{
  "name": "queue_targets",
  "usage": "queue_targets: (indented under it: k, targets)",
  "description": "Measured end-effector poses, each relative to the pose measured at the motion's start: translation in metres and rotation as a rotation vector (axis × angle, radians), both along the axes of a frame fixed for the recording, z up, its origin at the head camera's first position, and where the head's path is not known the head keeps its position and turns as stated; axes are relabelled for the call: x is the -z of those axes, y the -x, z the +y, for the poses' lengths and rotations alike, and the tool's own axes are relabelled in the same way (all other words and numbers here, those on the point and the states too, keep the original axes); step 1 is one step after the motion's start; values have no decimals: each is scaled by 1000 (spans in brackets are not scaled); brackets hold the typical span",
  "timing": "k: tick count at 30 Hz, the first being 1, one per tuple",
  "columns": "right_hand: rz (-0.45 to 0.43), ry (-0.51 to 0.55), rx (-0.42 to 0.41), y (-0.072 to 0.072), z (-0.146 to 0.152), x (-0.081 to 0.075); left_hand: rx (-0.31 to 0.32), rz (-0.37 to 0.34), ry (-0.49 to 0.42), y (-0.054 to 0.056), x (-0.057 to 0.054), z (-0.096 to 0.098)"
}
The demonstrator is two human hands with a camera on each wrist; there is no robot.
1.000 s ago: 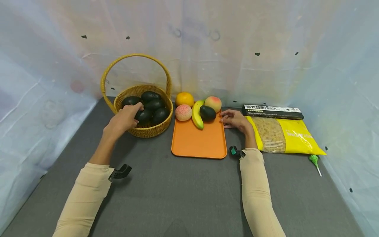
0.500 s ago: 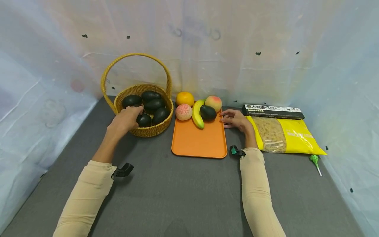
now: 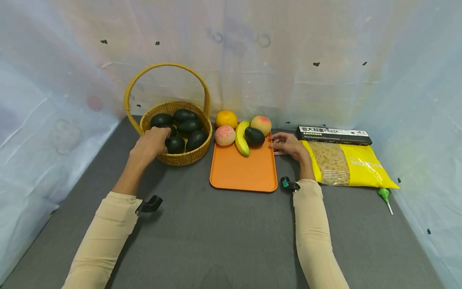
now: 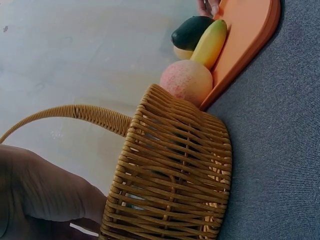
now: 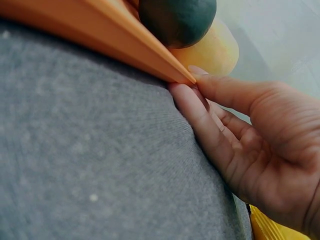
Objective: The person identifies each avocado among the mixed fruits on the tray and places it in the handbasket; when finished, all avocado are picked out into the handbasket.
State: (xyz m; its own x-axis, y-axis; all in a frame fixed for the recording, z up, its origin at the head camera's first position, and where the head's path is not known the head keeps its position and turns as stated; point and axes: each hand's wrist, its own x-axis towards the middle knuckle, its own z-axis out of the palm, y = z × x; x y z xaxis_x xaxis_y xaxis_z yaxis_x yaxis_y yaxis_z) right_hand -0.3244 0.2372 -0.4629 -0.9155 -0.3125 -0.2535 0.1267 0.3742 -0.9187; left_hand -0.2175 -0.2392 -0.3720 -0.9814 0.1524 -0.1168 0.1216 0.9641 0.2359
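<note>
My left hand (image 3: 148, 145) reaches over the near left rim of the wicker basket (image 3: 182, 160). In the left wrist view the thumb side meets the basket's rim, and the fingertips are hidden. Several dark avocados (image 3: 190, 125) lie inside, one partly covered by the fingers. My right hand (image 3: 288, 145) pinches the right edge of an orange tray (image 3: 243, 172), the thumb above the rim and a finger below it in the right wrist view. At the tray's back sit a banana (image 3: 242, 140), an avocado (image 3: 254, 137), a pink speckled fruit (image 3: 225, 135) and a peach (image 3: 261, 124).
An orange fruit (image 3: 226, 119) sits behind the pink one. To the right lie a black pasta box (image 3: 333, 135), a yellow pasta bag (image 3: 350, 163) and a green lollipop (image 3: 384, 194). The basket's tall handle (image 3: 166, 64) arches over it. A pale curtain (image 3: 252, 52) encloses the grey table (image 3: 216, 228).
The left hand has shifted slightly at the basket's near left side, and the near avocado beside its fingertips has moved a little toward me. The right hand has stayed at the tray's edge.
</note>
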Motion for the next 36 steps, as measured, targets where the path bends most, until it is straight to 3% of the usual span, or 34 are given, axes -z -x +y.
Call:
queue_targets:
  k: [8,15,23,36]
  targets:
    - [-3,-5,-8,0,-1,0,-24,-30,25,2,-1,0]
    - [12,-13,-16,2,-2,1,-41,-4,15,0,-2,1]
    - [12,-12,-12,0,-1,0,-18,29,7,-3,-6,6]
    - [-4,-4,-27,3,2,1,17,204,-49,-1,-13,26]
